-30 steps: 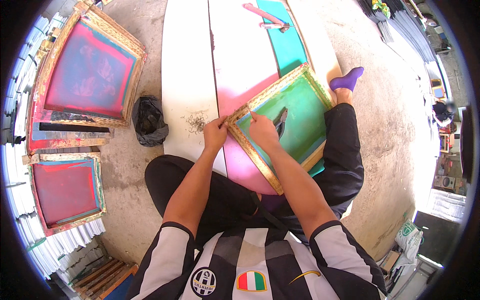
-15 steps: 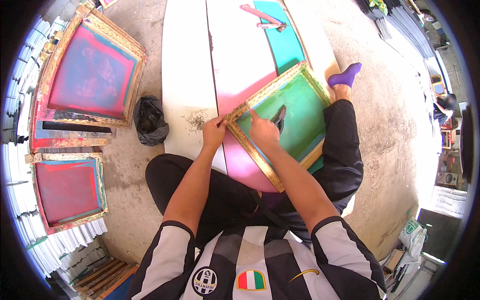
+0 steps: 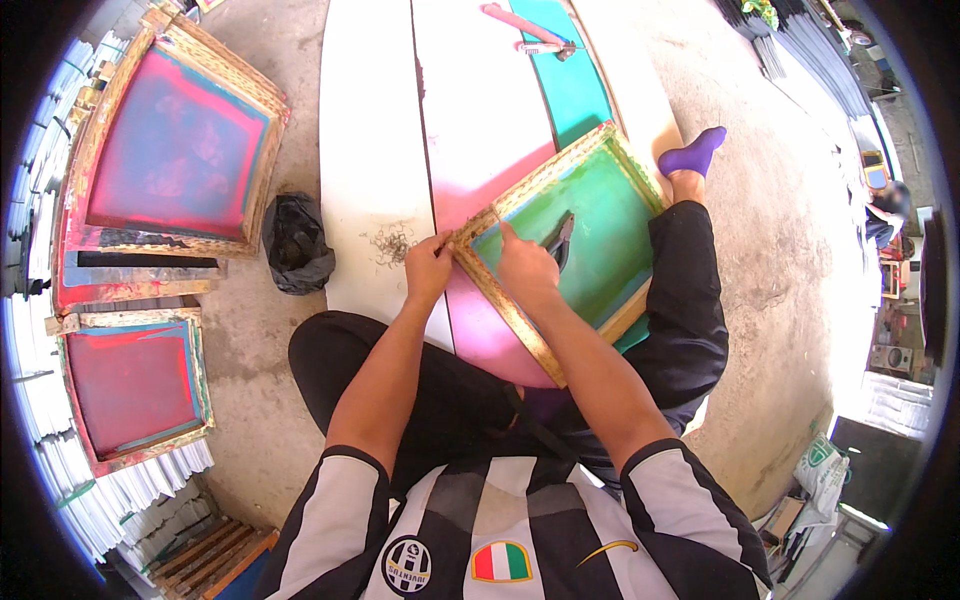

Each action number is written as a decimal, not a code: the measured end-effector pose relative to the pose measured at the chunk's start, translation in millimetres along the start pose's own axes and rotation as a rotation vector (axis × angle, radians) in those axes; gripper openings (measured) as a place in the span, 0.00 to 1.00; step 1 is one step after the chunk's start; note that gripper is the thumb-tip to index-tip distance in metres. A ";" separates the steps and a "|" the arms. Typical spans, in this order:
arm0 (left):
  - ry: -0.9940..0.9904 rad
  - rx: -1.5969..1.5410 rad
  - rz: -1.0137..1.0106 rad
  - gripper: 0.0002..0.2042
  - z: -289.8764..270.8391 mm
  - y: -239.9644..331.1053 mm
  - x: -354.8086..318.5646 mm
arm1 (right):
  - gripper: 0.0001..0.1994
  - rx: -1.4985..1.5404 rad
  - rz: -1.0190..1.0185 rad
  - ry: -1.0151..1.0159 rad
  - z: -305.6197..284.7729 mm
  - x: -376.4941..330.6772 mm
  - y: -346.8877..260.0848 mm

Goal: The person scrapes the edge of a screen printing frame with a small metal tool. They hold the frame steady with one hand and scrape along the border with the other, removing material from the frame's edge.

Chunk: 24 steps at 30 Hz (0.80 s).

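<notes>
A wooden screen-printing frame (image 3: 512,328) with green mesh lies tilted across my lap and the boards. At its left corner, the fingers of my left hand (image 3: 430,268) are closed on the wood. My right hand (image 3: 528,265) is over the mesh, its index finger stretched out to the upper left bar of the frame. The other fingers of that hand are curled, and I see nothing in them. Beside it, dark-handled pliers (image 3: 560,243) rest on the mesh. Left of my left hand is a small heap of thin dark bits (image 3: 392,243), perhaps staples.
A black plastic bag (image 3: 298,245) sits on the concrete floor (image 3: 760,300) to the left. Two red-and-blue screen frames (image 3: 180,145) lean against white stacks beyond it. A hammer (image 3: 530,30) and a small tool (image 3: 540,48) lie on the far boards. Another person (image 3: 885,215) is far right.
The view has shifted very slightly. Both hands keep their places on the frame, and the pliers have not moved on the mesh.
</notes>
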<state>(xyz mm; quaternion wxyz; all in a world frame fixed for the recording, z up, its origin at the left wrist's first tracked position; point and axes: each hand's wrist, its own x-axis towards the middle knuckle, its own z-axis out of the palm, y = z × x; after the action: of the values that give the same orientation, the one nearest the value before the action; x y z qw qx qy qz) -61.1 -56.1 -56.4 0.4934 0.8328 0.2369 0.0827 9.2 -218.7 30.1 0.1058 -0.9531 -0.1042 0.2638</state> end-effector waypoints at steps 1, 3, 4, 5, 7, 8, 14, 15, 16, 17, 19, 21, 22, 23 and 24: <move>-0.025 0.002 -0.018 0.15 0.7 3.6 1.4 | 0.23 0.181 -0.047 0.067 9.6 4.9 9.8; -0.041 -0.002 -0.039 0.15 1.3 5.6 2.5 | 0.23 0.544 -0.153 0.201 21.4 9.8 21.6; -0.031 -0.008 -0.043 0.15 0.9 3.8 2.1 | 0.23 0.487 -0.103 0.156 17.4 7.1 18.0; -0.022 -0.014 -0.047 0.15 1.2 2.4 2.1 | 0.22 0.429 -0.053 0.112 12.8 3.5 14.2; 0.007 -0.003 0.031 0.14 1.5 -6.6 2.3 | 0.21 0.354 0.013 0.035 3.6 -7.8 2.4; 0.022 0.003 0.070 0.14 1.0 -11.5 1.9 | 0.21 0.332 0.026 0.009 2.7 -8.3 0.1; -0.011 -0.013 0.012 0.14 4.1 -0.2 2.3 | 0.20 0.796 -0.071 0.193 57.2 26.5 40.6; -0.001 -0.020 0.013 0.14 1.7 -2.3 1.7 | 0.21 0.785 0.004 0.092 46.3 20.2 32.8; 0.011 -0.027 0.015 0.14 -0.3 -5.4 1.1 | 0.21 0.544 0.006 0.049 29.1 10.4 21.3; 0.022 -0.035 0.016 0.14 -1.9 -7.2 0.7 | 0.21 0.301 0.009 0.011 8.5 -1.4 9.0; -0.013 -0.045 -0.019 0.15 -2.1 -0.3 0.7 | 0.21 0.169 -0.012 0.034 2.0 -6.6 8.0; -0.017 -0.048 -0.013 0.15 -1.8 2.2 1.7 | 0.21 0.392 -0.080 0.146 22.5 4.0 23.3; -0.005 -0.047 0.011 0.14 0.6 -0.1 2.9 | 0.21 0.565 -0.079 0.124 33.5 14.1 32.9; 0.001 -0.047 0.033 0.14 3.6 -1.7 1.8 | 0.21 0.737 -0.071 0.102 46.1 25.7 45.3; -0.007 -0.050 0.022 0.15 2.3 -3.2 2.0 | 0.21 0.871 -0.039 0.051 41.9 26.5 42.9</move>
<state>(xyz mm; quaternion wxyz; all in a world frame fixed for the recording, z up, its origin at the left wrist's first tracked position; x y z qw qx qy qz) -59.5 -55.7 -60.5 0.5139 0.8231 0.2240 0.0911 15.6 -246.8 -28.8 0.5053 -0.8237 0.0016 0.2572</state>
